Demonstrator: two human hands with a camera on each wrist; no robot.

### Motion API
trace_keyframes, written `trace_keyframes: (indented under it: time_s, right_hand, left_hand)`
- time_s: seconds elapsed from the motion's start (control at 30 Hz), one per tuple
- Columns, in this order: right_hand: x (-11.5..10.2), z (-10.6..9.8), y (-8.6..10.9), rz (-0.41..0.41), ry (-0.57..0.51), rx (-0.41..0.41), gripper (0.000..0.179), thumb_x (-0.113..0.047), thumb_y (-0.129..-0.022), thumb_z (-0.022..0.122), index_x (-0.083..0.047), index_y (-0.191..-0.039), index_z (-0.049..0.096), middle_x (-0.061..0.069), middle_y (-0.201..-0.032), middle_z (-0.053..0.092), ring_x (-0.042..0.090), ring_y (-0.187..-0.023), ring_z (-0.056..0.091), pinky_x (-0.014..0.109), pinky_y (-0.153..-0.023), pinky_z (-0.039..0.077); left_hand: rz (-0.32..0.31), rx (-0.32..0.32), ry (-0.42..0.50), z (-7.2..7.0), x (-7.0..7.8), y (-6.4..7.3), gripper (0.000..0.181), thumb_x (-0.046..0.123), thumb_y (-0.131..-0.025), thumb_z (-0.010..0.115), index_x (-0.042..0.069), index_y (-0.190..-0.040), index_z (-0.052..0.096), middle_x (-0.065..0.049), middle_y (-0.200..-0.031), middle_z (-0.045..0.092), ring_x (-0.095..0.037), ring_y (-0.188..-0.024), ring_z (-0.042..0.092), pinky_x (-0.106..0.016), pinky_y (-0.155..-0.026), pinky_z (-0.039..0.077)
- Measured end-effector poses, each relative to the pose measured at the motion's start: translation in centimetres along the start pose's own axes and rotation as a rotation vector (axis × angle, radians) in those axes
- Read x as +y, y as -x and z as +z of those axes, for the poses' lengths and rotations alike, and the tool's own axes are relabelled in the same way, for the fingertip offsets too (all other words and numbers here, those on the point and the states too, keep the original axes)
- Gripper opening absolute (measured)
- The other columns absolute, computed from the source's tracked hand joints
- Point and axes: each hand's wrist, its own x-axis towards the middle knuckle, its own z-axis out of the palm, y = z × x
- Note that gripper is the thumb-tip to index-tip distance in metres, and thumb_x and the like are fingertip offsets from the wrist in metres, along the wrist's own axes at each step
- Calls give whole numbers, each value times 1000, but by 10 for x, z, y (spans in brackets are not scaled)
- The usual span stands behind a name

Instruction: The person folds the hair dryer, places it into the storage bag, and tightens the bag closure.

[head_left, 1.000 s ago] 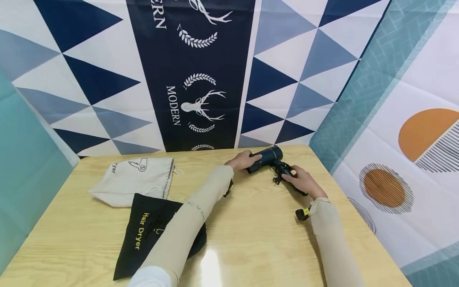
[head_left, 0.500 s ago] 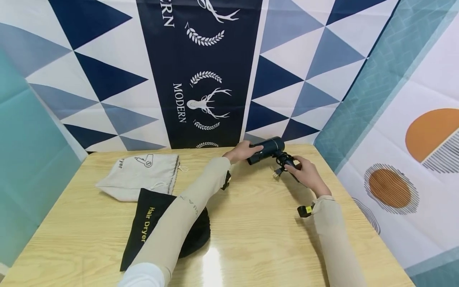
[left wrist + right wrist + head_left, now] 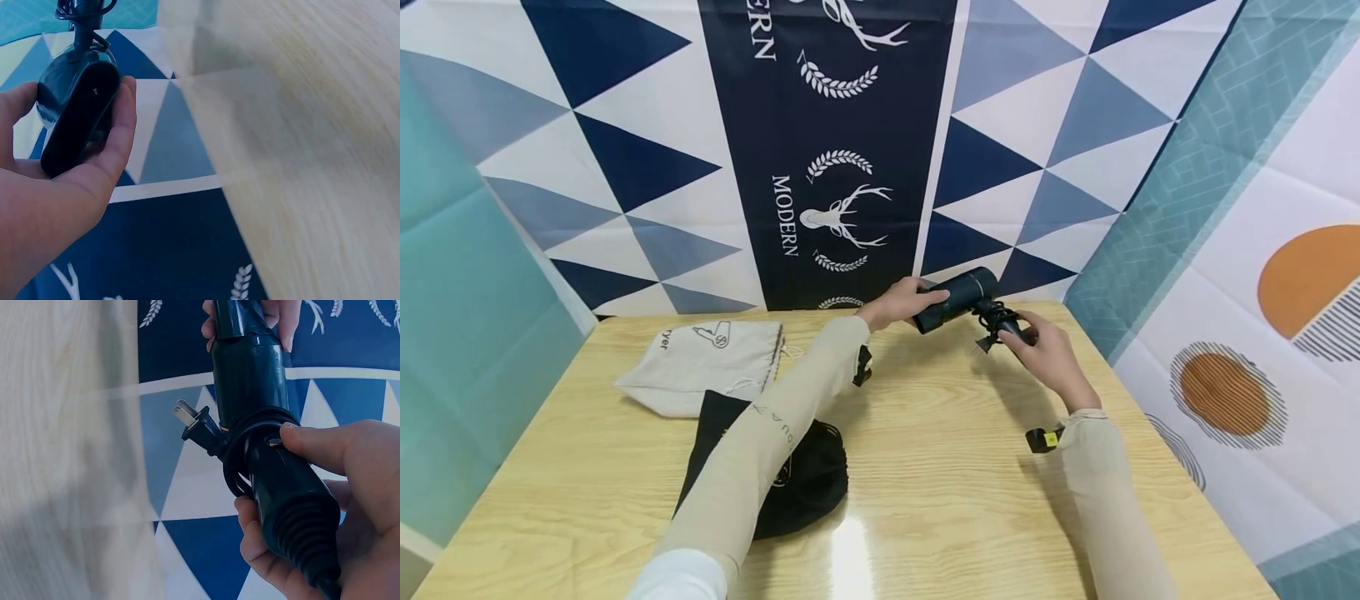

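Note:
Both hands hold a dark hair dryer (image 3: pixel 967 293) near the back edge of the table, raised off its surface. My left hand (image 3: pixel 897 305) grips the barrel at the nozzle end. In the left wrist view, its thumb and fingers lie around the flat black nozzle (image 3: pixel 81 119). My right hand (image 3: pixel 1051 353) grips the handle (image 3: pixel 290 487), thumb on one side and fingers curled on the other. The power cord (image 3: pixel 234 469) is wound around the handle, and its two-prong plug (image 3: pixel 199 427) sticks out sideways.
On the left of the wooden table (image 3: pixel 940 467) lies a pale drawstring bag (image 3: pixel 707 367) with a dryer drawing. A black bag (image 3: pixel 812 487) overlaps it, partly covered by the left sleeve. Patterned cloth walls (image 3: pixel 842 208) rise behind and beside the table.
The hair dryer has risen from the table in both hands and stands a little higher and farther back. The head view has shifted slightly, so both bags appear farther right.

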Motion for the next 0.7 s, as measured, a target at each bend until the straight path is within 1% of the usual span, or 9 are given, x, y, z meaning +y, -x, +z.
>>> trace_keyframes:
  time_s: [0.07, 0.17, 0.27, 0.33, 0.43, 0.57, 0.7]
  right_hand:
    - [-5, -1, 0, -2, -2, 4, 62, -37, -101, 57, 4, -147, 42, 30, -107, 66, 39, -88, 66, 51, -73, 51]
    - [-12, -4, -1, -11, -5, 5, 61, -36, -101, 58, 1, -146, 43, 28, -105, 67, 36, -85, 65, 47, -71, 50]
    - [-19, -5, -2, -33, -5, 9, 57, -35, -101, 59, -1, -145, 46, 28, -105, 67, 35, -87, 66, 45, -70, 50]
    - [-23, -6, -2, -45, -8, 7, 56, -35, -101, 59, -2, -144, 47, 28, -104, 68, 35, -86, 66, 43, -68, 49]
    - [-31, -7, -1, -61, -7, -1, 55, -35, -101, 59, -3, -144, 48, 26, -104, 68, 34, -85, 66, 42, -67, 49]
    - [-41, -8, 3, -69, -7, -10, 55, -36, -100, 59, -4, -144, 49, 25, -104, 68, 32, -85, 65, 40, -67, 48]
    - [-51, -11, 8, -76, -18, -9, 55, -36, -100, 59, -5, -144, 49, 23, -101, 68, 30, -81, 63, 39, -65, 47]
  left_hand:
    - [-6, -8, 4, -5, 5, 5, 54, 38, -101, 57, -2, -137, 49, -15, -112, 63, -18, -82, 67, -39, -82, 57]
    - [-22, -11, 22, -12, 12, 16, 52, 37, -101, 59, -3, -133, 48, -16, -117, 61, -21, -88, 67, -42, -85, 56]
    - [-27, -13, 21, -19, 16, 25, 48, 37, -101, 58, -2, -126, 49, -18, -120, 59, -23, -93, 67, -45, -88, 55]
    - [-32, -14, 20, -22, 17, 30, 48, 37, -101, 58, -2, -127, 48, -18, -122, 57, -24, -94, 66, -46, -89, 54]
    - [-39, -11, 17, -26, 18, 39, 51, 38, -100, 59, -2, -129, 46, -18, -122, 55, -24, -95, 65, -48, -88, 54]
    - [-39, -23, 11, -31, 20, 51, 52, 38, -100, 59, -2, -131, 46, -18, -121, 55, -26, -98, 65, -44, -83, 57]
    - [-30, -41, 13, -36, 26, 62, 53, 38, -100, 60, -1, -133, 45, -18, -124, 54, -28, -101, 66, -45, -83, 57]
